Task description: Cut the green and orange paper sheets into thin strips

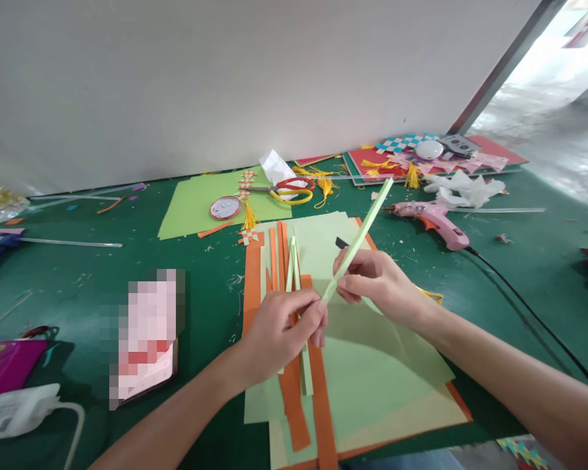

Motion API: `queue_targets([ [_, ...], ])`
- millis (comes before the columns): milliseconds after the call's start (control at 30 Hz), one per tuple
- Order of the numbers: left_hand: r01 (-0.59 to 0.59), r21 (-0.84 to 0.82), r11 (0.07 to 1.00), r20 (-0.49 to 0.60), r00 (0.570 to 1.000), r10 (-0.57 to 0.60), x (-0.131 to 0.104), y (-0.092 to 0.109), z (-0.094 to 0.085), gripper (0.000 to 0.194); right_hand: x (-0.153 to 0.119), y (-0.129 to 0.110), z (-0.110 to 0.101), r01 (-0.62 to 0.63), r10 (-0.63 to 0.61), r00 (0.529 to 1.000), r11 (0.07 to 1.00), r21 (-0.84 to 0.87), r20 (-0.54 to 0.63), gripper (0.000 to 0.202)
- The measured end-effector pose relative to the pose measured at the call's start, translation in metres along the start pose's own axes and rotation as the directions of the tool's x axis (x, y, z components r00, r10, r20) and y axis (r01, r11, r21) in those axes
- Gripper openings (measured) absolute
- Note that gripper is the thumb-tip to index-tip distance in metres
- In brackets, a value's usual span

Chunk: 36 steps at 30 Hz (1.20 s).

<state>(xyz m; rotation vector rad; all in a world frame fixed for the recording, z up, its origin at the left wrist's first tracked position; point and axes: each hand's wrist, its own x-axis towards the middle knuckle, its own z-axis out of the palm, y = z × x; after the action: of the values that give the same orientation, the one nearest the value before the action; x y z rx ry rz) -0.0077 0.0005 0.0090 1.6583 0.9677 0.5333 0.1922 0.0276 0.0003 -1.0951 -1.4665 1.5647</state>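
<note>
A light green paper strip (365, 232) slants up and to the right between my hands. My left hand (287, 326) pinches its lower end, thumb against fingers. My right hand (372, 281) closes around the strip a little higher up, with a small dark piece (342, 243) beside its fingers. Beneath my hands lie pale green sheets (396, 385) over orange paper. Orange strips (325, 411) and folded green strips (307, 375) rest on the sheets, partly hidden by my left hand.
Scissors (294, 190), a round tin (225, 207) and yellow tassels (326, 188) lie at the back. A pink glue gun (434, 220) with a black cord is on the right. A phone (147, 339) and white charger (19, 411) are on the left. A wall stands behind.
</note>
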Motion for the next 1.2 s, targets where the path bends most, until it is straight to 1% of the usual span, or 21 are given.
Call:
queue_targets([
  [100,0.028,0.004,1.0,-0.006,1.0,-0.028,0.0,-0.001,0.001,0.034,-0.002,-0.001,0.005,-0.016,0.016,0.999,1.0,-0.013,0.037,0.007],
  [167,0.034,-0.003,0.999,-0.015,0.999,-0.034,0.001,-0.002,0.001,0.033,-0.003,-0.001,0.009,-0.026,0.028,0.996,0.999,-0.024,0.081,0.006],
  [233,0.018,-0.013,1.0,-0.019,1.0,-0.018,0.001,-0.002,0.001,0.034,-0.005,-0.001,0.012,-0.028,0.03,0.991,0.999,-0.016,0.127,0.005],
  [300,-0.007,-0.022,1.0,-0.01,1.0,0.007,0.001,-0.001,0.001,0.035,-0.005,0.0,0.013,-0.017,0.017,0.989,1.0,-0.001,0.145,0.006],
  [433,-0.043,-0.027,0.999,-0.005,0.999,0.043,0.0,0.0,0.0,0.036,-0.003,0.0,0.008,-0.005,0.006,0.996,1.0,-0.003,0.084,0.003],
  [567,-0.051,-0.012,0.999,-0.006,0.999,0.051,0.001,-0.001,0.0,0.035,-0.002,-0.002,0.002,-0.005,0.005,1.0,1.0,-0.014,0.018,0.004],
  [667,-0.04,-0.004,0.999,-0.021,0.999,0.04,0.001,-0.003,0.0,0.034,-0.003,-0.003,0.003,-0.006,0.007,0.999,1.0,-0.022,0.031,0.006],
  [767,-0.01,0.004,1.0,-0.027,1.0,0.011,0.002,-0.005,0.001,0.032,-0.004,-0.002,0.009,0.0,0.0,0.995,1.0,0.001,0.098,0.005],
  [833,-0.015,0.002,1.0,-0.027,1.0,0.015,0.002,-0.004,0.001,0.033,-0.004,-0.001,0.012,0.009,-0.013,0.989,0.999,0.032,0.145,0.005],
  [900,-0.04,0.003,0.999,-0.027,0.999,0.04,0.002,-0.003,0.001,0.035,-0.005,0.0,0.014,0.022,-0.032,0.986,0.998,0.059,0.161,0.007],
  [1000,-0.069,0.023,0.997,-0.03,0.997,0.07,0.001,0.0,0.0,0.034,-0.004,0.002,0.011,0.026,-0.034,0.99,0.998,0.063,0.133,0.007],
  [1133,-0.068,0.074,0.995,-0.043,0.996,0.072,0.0,0.002,0.0,0.035,-0.002,0.003,0.005,0.042,-0.044,0.998,0.998,0.037,0.044,0.005],
  [1200,-0.048,0.058,0.997,-0.057,0.997,0.051,0.0,0.001,0.001,0.035,-0.002,0.003,0.004,0.046,-0.047,0.998,0.999,0.029,0.04,0.008],
])
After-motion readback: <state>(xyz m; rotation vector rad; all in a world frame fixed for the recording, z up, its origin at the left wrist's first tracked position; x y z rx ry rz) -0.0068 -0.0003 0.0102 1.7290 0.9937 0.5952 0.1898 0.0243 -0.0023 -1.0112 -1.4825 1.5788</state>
